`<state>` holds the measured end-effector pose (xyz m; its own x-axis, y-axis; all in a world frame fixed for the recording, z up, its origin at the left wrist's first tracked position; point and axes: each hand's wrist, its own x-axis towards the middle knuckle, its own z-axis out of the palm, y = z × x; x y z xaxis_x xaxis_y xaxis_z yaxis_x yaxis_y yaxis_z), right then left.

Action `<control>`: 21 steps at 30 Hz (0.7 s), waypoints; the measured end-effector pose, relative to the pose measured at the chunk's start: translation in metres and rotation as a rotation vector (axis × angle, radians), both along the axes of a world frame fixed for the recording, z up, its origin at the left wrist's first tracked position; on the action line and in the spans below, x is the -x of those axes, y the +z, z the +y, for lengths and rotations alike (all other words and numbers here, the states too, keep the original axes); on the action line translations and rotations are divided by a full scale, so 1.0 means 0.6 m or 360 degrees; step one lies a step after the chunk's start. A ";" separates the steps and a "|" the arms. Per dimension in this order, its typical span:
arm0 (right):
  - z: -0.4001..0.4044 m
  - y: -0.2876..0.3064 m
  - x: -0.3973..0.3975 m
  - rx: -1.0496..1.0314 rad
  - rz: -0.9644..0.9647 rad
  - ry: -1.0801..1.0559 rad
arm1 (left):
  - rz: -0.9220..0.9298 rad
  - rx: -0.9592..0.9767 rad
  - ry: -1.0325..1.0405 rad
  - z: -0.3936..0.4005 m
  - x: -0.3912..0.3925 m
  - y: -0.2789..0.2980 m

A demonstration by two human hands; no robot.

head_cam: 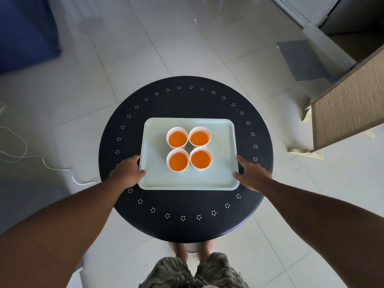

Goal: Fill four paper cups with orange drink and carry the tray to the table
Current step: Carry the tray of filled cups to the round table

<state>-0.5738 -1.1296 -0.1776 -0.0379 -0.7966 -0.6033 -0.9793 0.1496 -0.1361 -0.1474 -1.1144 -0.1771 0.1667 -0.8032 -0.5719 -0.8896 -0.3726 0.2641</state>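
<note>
With all four paper cups (189, 150) showing orange drink (177, 161) close under their rims, the filling part of the task reads as done. The cups stand upright in a tight two-by-two cluster, rims touching or nearly so, near the middle of the pale green tray (218, 179). Judgement: bunching them centrally keeps the load balanced between the two hands and lets each cup brace its neighbour against tipping.

Tray position: over the round dark table (187, 223), roughly centred on it, long edge toward the person. Whether its base rests on the top or is a hair above cannot be told from this view.

Left hand (127, 170) is at the tray's left short edge, thumb laid over the rim onto the inner surface, fingers curled under the outer side: a pinch grip on the rim. Right hand (252, 175) mirrors it at the right edge, thumb tip on the rim corner, fingers running along and below the edge; grip looks lighter but is on the tray. Symmetric holds at opposite ends suit a level carry.

Judgement: task is at or near its final step. Risk: liquid is high in the cups, so any tilt or jolt would slop it.

Surround: white tiled floor (145, 59), a white cable (20, 154) at left, a woven-front cabinet (349, 109) at right.
</note>
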 end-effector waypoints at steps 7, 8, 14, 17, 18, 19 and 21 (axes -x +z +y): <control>0.016 0.030 -0.008 0.0026 0.0084 0.0140 | -0.0166 0.0005 -0.0248 0.035 -0.002 0.023; 0.017 0.033 -0.009 0.0017 0.0083 0.0154 | -0.0173 -0.0001 -0.0270 0.038 -0.002 0.025; 0.031 0.045 -0.017 -0.0055 0.0148 0.0276 | -0.0229 0.0036 -0.0400 0.051 0.017 0.044; 0.040 0.057 -0.028 -0.0056 0.0250 0.0417 | -0.0335 0.0095 -0.0555 0.060 0.029 0.053; 0.042 0.059 -0.030 -0.0039 0.0284 0.0464 | -0.0391 0.0114 -0.0619 0.063 0.031 0.055; 0.045 0.062 -0.033 -0.0030 0.0304 0.0495 | -0.0439 0.0132 -0.0675 0.065 0.034 0.056; 0.048 0.064 -0.038 -0.0004 0.0327 0.0534 | -0.0478 0.0156 -0.0739 0.070 0.037 0.058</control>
<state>-0.5511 -1.1008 -0.1393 0.1046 -0.7837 -0.6123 -0.9806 -0.1837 0.0677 -0.1698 -1.0726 -0.1421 -0.0731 -0.8783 -0.4726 -0.9959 0.0897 -0.0127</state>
